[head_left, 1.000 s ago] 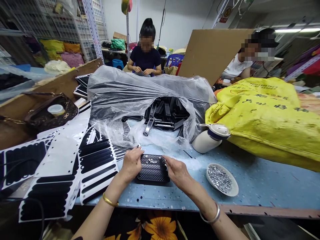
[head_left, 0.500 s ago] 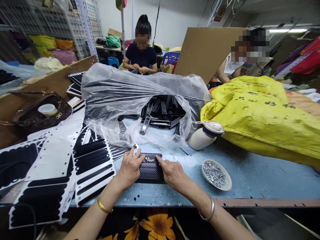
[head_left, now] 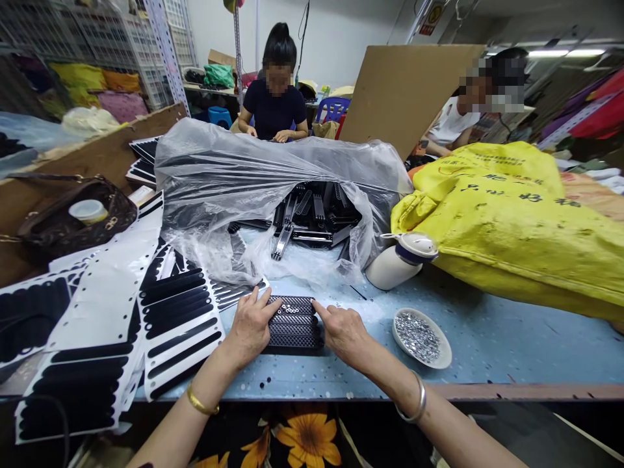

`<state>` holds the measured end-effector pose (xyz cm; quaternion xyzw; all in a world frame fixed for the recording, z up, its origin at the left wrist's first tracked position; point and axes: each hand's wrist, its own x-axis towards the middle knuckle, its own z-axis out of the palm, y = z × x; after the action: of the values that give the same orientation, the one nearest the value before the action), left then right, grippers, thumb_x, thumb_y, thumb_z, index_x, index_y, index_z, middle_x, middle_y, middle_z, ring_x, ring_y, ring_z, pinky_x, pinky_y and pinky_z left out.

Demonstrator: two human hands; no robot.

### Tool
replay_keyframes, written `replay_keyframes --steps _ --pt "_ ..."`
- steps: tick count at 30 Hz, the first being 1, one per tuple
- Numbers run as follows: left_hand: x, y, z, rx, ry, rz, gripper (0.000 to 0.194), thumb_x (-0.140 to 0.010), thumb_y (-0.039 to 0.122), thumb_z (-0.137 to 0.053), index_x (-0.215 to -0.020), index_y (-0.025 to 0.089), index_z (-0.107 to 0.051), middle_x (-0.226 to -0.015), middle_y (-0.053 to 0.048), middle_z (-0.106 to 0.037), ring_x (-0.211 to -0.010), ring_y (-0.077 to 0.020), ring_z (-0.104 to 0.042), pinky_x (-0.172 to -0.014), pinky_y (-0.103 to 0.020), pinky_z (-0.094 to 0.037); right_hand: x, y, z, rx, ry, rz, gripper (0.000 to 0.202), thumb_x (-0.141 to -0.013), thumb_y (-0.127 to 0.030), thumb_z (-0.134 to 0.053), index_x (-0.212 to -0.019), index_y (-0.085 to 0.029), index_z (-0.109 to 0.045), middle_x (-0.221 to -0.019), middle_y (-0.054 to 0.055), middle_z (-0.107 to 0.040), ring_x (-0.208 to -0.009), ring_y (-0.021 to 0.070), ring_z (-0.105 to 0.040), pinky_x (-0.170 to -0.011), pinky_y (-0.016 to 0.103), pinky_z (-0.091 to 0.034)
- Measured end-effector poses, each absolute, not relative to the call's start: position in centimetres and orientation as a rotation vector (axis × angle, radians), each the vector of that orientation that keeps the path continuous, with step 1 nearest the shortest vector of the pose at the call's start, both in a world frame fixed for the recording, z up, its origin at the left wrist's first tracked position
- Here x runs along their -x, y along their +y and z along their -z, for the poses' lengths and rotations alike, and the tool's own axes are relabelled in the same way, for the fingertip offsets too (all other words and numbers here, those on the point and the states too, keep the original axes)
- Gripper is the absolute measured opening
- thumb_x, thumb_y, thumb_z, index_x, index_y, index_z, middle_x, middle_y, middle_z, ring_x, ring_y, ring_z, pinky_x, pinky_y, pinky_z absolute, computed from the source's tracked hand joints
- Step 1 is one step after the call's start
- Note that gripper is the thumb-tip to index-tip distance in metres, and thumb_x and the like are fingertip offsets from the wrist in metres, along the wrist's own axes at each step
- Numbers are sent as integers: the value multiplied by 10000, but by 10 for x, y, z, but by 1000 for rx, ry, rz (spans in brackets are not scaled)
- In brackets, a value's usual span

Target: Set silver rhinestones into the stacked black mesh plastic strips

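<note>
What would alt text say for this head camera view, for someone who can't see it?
A person's left hand and right hand rest on either end of a black perforated plastic block on a blue worktable. A small white dish of silver bits sits to its right, an open clear plastic bag of black parts behind; two other people sit beyond.

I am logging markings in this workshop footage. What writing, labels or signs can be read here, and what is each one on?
Yellow sack: dark printed characters across its top, too distorted to read.
Round sign high on the back wall: red and yellow, its text too small to read.
Perforated black part between the left hand and right hand: no writing visible.
Nothing here can be quoted with confidence.
</note>
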<state>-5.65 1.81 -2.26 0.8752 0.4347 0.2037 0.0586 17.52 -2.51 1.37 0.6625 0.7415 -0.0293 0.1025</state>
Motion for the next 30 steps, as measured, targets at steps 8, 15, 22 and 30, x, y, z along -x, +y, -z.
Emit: replay_keyframes --steps 8,15,22,30 --pt "58 16 28 -2660 1298 -676 656 -732 -15 -430 -1310 216 -637 -1409 -127 -562 -1318 -383 -480 -977 -530 -443 -182 -24 -8 -1979 2374 -5 517 -833 -119 -352 -1313 -180 -534 -889 58 -671 -707 7 -542 -633 184 -252" --pt "61 15 29 -2664 1252 -758 652 -730 -2 -427 -1319 197 -624 -1421 -111 -558 -1338 -379 -468 -1001 -523 -440 -176 -23 -6 -2010 2250 15 578 -846 -116 -303 -1366 -258 -513 -945 33 -703 -691 24 -573 -620 230 -146" --pt "62 15 30 -2662 1349 -797 637 -734 15 -429 -1320 168 -626 -1408 -162 -557 -1328 -399 -478 -978 -533 -445 -184 -21 7 -1959 2411 -86 538 -810 -108 -363 -1316 -164 -538 -858 47 -696 -604 -8 -514 -580 217 -182" --pt "62 13 19 -2729 1362 -623 639 -724 9 -469 -1312 189 -642 -1407 -194 -540 -1324 -454 -455 -981 -580 -432 -189 -21 18 -1961 2477 -119 545 -823 -112 -347 -1325 -172 -550 -805 51 -693 -606 -3 -520 -593 200 -131"
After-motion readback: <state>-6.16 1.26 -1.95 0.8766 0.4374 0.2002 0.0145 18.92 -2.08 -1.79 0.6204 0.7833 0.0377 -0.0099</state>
